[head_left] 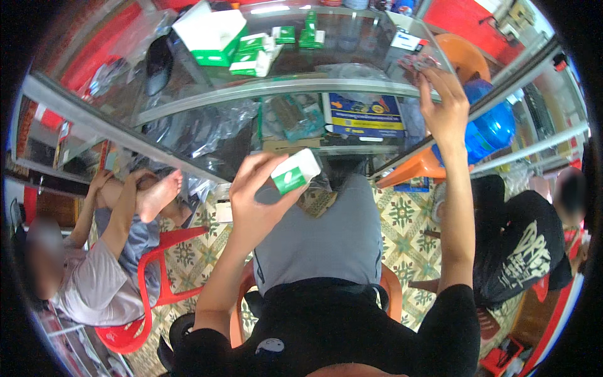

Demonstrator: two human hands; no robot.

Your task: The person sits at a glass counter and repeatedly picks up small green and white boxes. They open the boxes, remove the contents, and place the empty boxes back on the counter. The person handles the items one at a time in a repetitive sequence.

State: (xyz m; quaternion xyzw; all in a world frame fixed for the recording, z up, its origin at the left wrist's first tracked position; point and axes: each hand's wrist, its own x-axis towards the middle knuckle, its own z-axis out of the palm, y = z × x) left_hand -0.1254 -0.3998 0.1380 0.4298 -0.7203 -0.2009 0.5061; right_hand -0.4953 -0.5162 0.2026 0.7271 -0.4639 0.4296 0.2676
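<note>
In my left hand [264,191] is a small white and green box [294,171], gripped above my lap. My right hand [443,107] reaches up to the right side of the glass counter [270,85], its fingertips on a small crinkled reddish bundle [414,62] that is too small to name. Just beyond that bundle stands a white box [407,36]. Toward the left on the counter top are a larger white and green carton [201,34], several small green and white boxes [251,61] and a dark elongated object [158,63].
Below the glass are clear plastic bags [198,125] and a blue printed box [361,119]. An orange chair [405,171] and blue water jug [493,129] stand at the right. A person [107,264] sits on a red chair at the left; another in black [512,232] sits at the right.
</note>
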